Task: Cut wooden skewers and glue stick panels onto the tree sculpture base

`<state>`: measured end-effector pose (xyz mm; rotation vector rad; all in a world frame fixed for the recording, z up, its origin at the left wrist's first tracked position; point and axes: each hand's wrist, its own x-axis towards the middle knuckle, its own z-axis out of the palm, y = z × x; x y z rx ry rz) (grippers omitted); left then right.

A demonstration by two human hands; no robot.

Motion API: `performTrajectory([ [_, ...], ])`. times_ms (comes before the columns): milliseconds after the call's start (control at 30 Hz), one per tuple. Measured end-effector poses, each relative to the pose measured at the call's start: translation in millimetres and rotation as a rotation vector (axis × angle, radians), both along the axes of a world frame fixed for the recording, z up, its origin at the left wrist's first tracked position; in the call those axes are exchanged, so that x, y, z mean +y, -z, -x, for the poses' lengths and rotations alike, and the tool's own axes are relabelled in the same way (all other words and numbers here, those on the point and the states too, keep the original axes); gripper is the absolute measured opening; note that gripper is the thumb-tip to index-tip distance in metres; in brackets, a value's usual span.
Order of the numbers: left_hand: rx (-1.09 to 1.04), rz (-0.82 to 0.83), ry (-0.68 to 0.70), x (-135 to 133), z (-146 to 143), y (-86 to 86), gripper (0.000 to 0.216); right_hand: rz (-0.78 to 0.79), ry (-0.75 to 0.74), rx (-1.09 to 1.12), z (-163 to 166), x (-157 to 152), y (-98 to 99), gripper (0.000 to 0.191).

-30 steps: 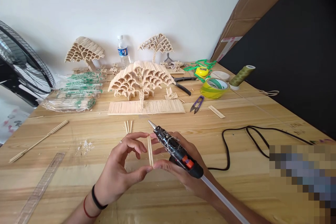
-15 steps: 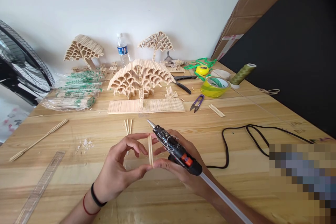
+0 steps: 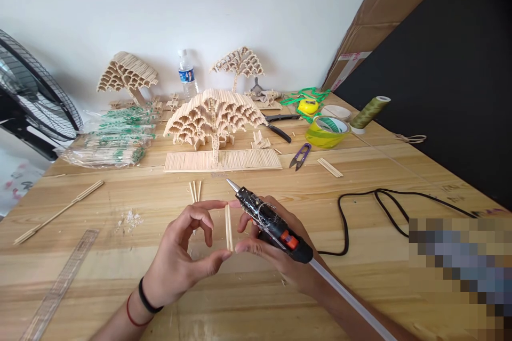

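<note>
Between the thumb and index finger of my left hand (image 3: 188, 242) stand two short wooden sticks (image 3: 229, 228), side by side and nearly upright, gripped at their ends. My right hand (image 3: 276, 240) is closed around a black hot glue gun (image 3: 268, 218) with a clear glue stick in its back; the metal nozzle points up and left, above the wooden sticks. The right thumb tip is just right of the sticks' lower end. Behind my hands is a tree-shaped stick model (image 3: 216, 122) on a slatted base (image 3: 252, 160). A few loose sticks (image 3: 195, 191) lie before it.
On the left are a clear ruler (image 3: 60, 285), wood shavings (image 3: 130, 220), a long joined stick (image 3: 60, 213) and bagged sticks (image 3: 112, 138). Purple snips (image 3: 300, 156), yellow tape (image 3: 327, 132) and a thread spool (image 3: 371, 114) stand right. A black cord (image 3: 344, 224) trails rightward from the glue gun.
My right hand has moved slightly right with the glue gun, and its thumb has come away from the sticks. My left hand still holds the sticks, turned slightly.
</note>
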<state>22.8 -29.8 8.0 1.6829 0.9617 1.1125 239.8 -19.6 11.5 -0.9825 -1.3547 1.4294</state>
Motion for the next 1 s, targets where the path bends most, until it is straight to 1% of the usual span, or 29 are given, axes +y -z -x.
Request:
performTrajectory([
  [100, 0.005, 0.013, -0.008, -1.5, -1.2, 0.3, 0.032, 0.004, 0.004, -0.013, 1.2, 0.1, 0.2, 0.039],
  [200, 0.008, 0.019, -0.02, -2.4, -1.0, 1.6, 0.032, -0.001, 0.005, -0.025, 2.5, 0.2, 1.9, 0.039],
  [467, 0.024, -0.03, -0.044, -0.3, -1.9, -0.4, 0.034, -0.013, 0.013, -0.045, 1.4, -1.9, 2.1, 0.037],
  [633, 0.028, -0.027, -0.048, 0.9, -1.6, -1.1, 0.045, -0.007, 0.011, -0.037, 0.9, -1.9, -0.6, 0.044],
  [833, 0.1, -0.052, -0.035, 4.2, 2.8, 0.7, 0.057, -0.011, 0.014, -0.046, -0.1, -2.7, -4.4, 0.038],
  [1000, 0.019, -0.029, -0.001, 3.7, 2.6, 1.3, 0.063, -0.016, 0.001, -0.045, 0.8, -2.9, -5.5, 0.034],
])
